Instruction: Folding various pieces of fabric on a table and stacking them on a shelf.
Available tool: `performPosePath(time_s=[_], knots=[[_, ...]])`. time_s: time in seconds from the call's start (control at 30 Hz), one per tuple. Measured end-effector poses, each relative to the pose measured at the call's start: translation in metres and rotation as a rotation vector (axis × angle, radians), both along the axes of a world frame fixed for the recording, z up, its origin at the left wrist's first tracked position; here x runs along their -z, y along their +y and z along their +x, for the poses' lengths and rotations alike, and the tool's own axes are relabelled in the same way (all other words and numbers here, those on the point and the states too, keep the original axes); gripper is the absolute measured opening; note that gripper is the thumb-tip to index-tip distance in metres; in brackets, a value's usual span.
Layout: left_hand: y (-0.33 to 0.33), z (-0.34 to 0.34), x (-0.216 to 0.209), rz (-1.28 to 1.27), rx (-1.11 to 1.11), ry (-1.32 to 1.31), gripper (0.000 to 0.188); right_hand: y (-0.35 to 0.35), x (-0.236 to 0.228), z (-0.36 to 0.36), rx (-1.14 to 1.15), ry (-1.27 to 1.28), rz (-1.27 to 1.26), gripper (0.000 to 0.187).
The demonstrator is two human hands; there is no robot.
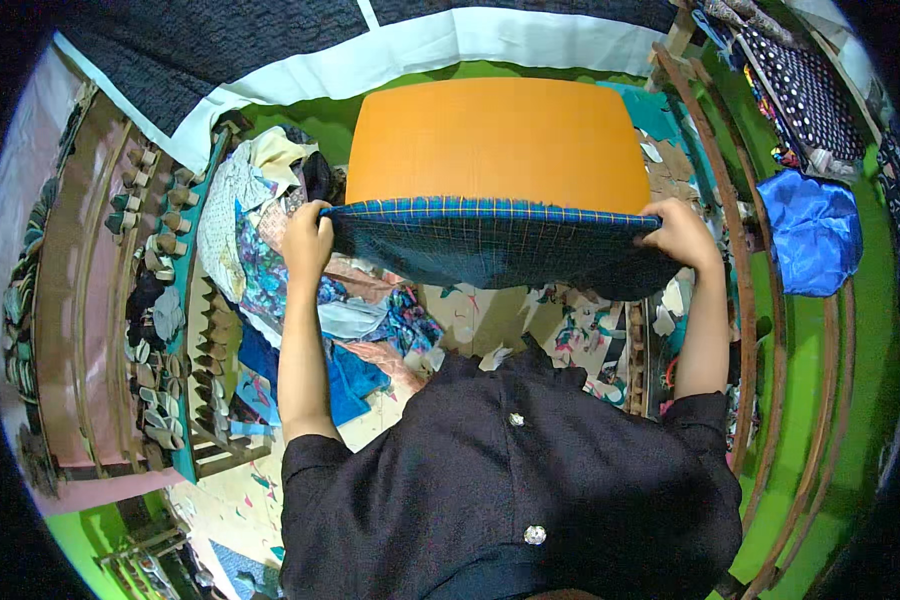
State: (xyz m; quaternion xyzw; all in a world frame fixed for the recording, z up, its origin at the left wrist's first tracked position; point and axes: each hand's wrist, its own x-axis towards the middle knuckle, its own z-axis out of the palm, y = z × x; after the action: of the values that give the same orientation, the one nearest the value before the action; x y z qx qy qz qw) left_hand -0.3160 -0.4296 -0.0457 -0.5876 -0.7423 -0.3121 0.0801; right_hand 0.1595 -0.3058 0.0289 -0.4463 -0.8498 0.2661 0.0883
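Note:
A dark blue-green checked cloth (500,240) hangs stretched between my two hands, its upper edge nearly straight and its lower part sagging. My left hand (308,240) pinches one top corner; my right hand (682,232) grips the opposite corner. Just beyond the cloth lies an orange tabletop (495,140), whose near edge the fabric covers. Both arms reach forward, roughly level with each other.
To the left, a heap of mixed fabrics (260,220) spills toward the floor beside racks of wooden pieces (175,220). Fabric scraps litter the patterned floor (390,425). On the right, wooden rails (735,250) carry a shiny blue bundle (812,232) and a polka-dot cloth (800,95).

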Motion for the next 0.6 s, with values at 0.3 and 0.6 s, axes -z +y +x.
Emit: performPosePath(time_s=[0.3,0.6], knots=[[0.047,0.007,-0.034,-0.051,-0.023,-0.241,0.023,0.051,0.024,0.016,0.444,0.064,0.637,0.028],[0.08,-0.025,-0.038,-0.098,0.203,-0.188,0.026,0.071,0.008,0.027,0.38,-0.227,0.377,0.026]])
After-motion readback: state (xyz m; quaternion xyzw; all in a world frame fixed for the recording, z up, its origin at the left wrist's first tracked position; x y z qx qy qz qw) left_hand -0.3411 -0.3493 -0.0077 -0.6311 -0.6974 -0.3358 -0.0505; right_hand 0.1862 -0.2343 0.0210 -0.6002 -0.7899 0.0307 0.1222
